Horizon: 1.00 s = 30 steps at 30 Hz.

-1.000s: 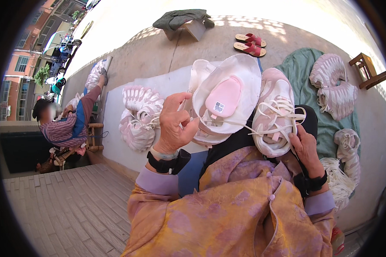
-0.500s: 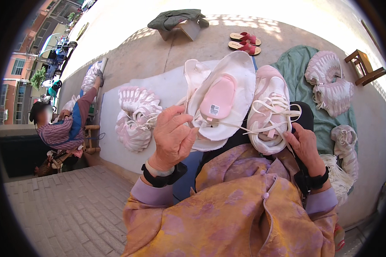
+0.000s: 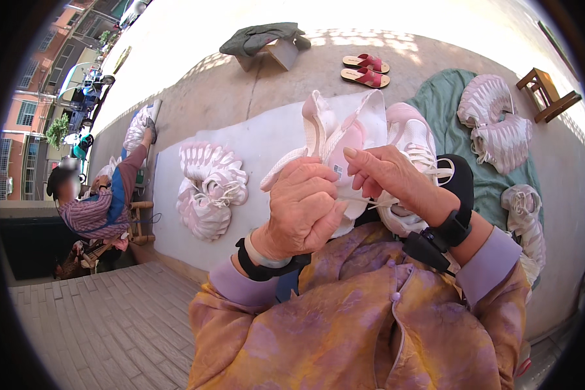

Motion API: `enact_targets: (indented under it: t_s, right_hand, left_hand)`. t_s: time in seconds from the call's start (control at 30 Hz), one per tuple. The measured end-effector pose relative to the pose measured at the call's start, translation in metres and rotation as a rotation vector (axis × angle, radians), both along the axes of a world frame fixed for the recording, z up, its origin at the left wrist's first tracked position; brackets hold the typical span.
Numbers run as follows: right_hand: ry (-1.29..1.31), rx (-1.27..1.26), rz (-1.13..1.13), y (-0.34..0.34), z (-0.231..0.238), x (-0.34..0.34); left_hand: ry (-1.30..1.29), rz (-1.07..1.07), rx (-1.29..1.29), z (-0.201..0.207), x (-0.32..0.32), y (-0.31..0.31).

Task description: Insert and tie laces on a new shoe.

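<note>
My left hand [image 3: 303, 207] is curled shut in front of a white shoe upper [image 3: 368, 120] with a pink insole. A white shoelace [image 3: 365, 200] runs from beside its thumb toward a finished-looking pink-and-white sneaker [image 3: 415, 132] on my lap; the fingers hide whether they grip the lace or the upper. Just right of it, above the upper, my right hand [image 3: 396, 175] has loosely bent fingers and a raised thumb, set apart. Nothing shows between them. The upper stands partly on edge, its lower part hidden by my hands.
Bundled pink-and-white shoe uppers [image 3: 211, 188] lie on a white sheet [image 3: 169, 166] at left, more [image 3: 500, 140] on a green cloth [image 3: 439, 97] at right. Red sandals [image 3: 370, 78], a wooden stool [image 3: 547, 94] and a cloth-topped stool [image 3: 283, 53] stand beyond. A person [image 3: 97, 205] sits at far left.
My right hand has left the sneaker's side and moved up and left, next to my left hand. The left hand has shifted right and closed tighter. The upper has tipped from flat onto its edge.
</note>
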State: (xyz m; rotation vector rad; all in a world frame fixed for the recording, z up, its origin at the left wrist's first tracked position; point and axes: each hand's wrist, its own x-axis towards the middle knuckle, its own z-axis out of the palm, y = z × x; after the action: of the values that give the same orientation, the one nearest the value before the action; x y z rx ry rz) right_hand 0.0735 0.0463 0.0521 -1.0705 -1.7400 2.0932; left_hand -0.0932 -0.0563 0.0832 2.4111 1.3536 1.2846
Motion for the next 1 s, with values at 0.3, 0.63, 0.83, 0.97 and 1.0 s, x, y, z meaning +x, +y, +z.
enact_targets:
  t_s: [0.3, 0.63, 0.83, 0.97, 1.0]
  right_hand:
    - [0.197, -0.054, -0.150, 0.007, -0.012, -0.029]
    - [0.544, -0.488, -0.417, 0.027, -0.004, -0.015]
    - [0.391, -0.474, -0.323, 0.008, -0.007, -0.028]
    - [0.551, -0.503, -0.313, 0.000, 0.004, -0.032]
    - [0.552, -0.502, -0.319, 0.005, 0.007, -0.026]
  left_hand:
    - [0.227, -0.052, 0.001, -0.002, 0.005, -0.024]
    - [0.717, 0.289, -0.301, -0.028, -0.011, -0.045]
    - [0.553, -0.036, -0.235, -0.011, 0.016, -0.062]
    - [0.779, -0.107, -0.399, -0.040, 0.011, -0.062]
    - [0.671, -0.089, -0.446, -0.041, 0.008, -0.060]
